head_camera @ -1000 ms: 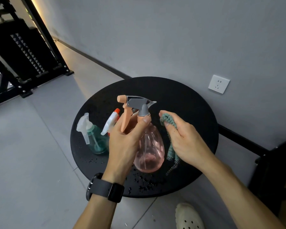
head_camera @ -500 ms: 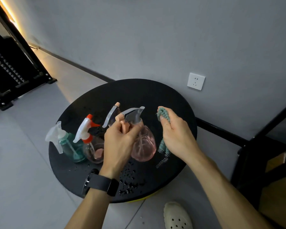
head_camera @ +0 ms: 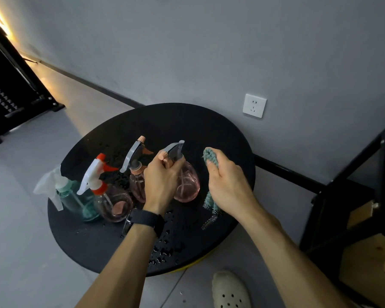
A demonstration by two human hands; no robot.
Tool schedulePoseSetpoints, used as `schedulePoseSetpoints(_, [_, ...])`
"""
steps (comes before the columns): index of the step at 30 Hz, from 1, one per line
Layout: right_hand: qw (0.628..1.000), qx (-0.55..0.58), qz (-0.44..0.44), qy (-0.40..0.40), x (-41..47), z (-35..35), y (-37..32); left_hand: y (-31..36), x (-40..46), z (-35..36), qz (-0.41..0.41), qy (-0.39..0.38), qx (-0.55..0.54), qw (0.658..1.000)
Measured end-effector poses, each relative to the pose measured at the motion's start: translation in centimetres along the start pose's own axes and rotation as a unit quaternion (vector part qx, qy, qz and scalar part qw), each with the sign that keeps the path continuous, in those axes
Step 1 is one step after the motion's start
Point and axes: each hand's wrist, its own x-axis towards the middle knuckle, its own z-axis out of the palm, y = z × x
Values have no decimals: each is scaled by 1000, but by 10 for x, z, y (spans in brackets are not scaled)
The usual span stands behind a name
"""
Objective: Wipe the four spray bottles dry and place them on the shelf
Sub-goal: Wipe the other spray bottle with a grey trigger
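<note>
On the wet round counter [head_camera: 187, 121], the teal bottle [head_camera: 76, 197], the red-triggered bottle [head_camera: 111, 202] and a pink bottle [head_camera: 137, 184] wait unwiped. The left hand [head_camera: 162, 176] stays closed around the pink spray bottle [head_camera: 187, 185]; the right hand [head_camera: 226, 182], fisted on the green cloth [head_camera: 209, 156], has drawn slightly off it, so wiping looks paused or finished.

You're looking at a dim, greyish scene; warm light is spilling in at the top-left corner, the wide lens is bowing the wall [head_camera: 187, 52], and edges are softening.
</note>
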Motion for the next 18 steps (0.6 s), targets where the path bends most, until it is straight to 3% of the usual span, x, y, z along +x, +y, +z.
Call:
schedulePoseSetpoints(8, [1000,-2,7,-7,2,1,5,-10,14,16,15,8,56,998])
schedulePoseSetpoints(18, [1000,-13,4,-7,1,3,4,-5,12,16,10,2,34,999])
